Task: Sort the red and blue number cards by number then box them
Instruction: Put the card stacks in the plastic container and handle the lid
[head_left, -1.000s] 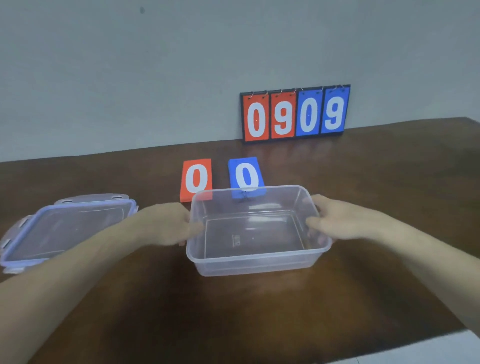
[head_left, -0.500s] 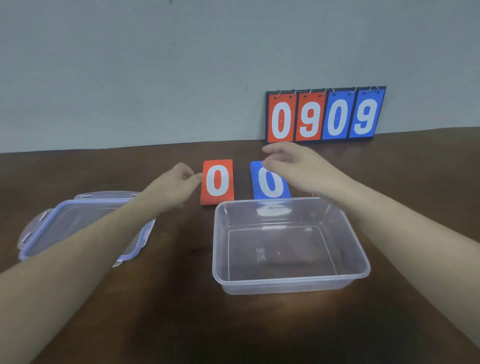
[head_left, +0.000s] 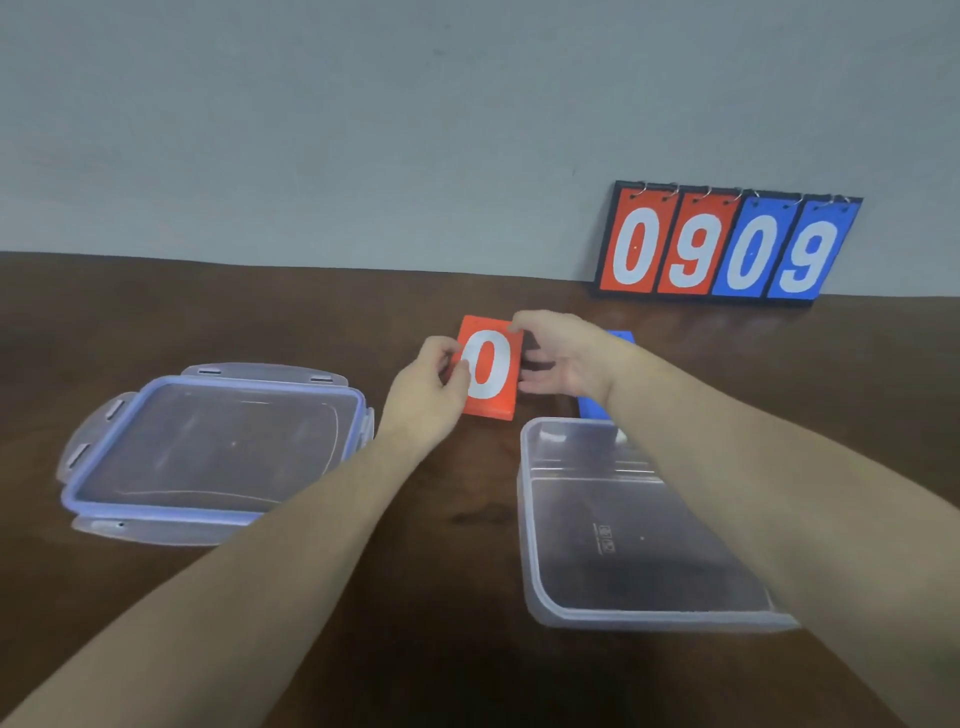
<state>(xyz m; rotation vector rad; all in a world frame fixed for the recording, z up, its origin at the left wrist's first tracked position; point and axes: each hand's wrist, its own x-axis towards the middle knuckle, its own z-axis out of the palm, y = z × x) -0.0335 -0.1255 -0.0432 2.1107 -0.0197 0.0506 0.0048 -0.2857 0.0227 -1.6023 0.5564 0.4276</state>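
A red stack of number cards (head_left: 494, 387) showing a white 0 lies on the brown table, its near end slightly raised. My left hand (head_left: 434, 387) grips its left edge, thumb on the face. My right hand (head_left: 563, 358) pinches its top right corner and right edge. A blue card stack (head_left: 592, 405) lies to the right, mostly hidden behind my right forearm. The clear plastic box (head_left: 540, 519) stands open in front of it, with nothing inside.
The box's lid (head_left: 208, 452), clear with a blue rim and latches, lies on the table at the left. A flip scoreboard (head_left: 727, 244) reading 0909 in red and blue leans against the grey wall at the back right.
Both hands let go of the clear box, reached forward, and now both hold the red card stack. The view has shifted left, so the box sits further right.
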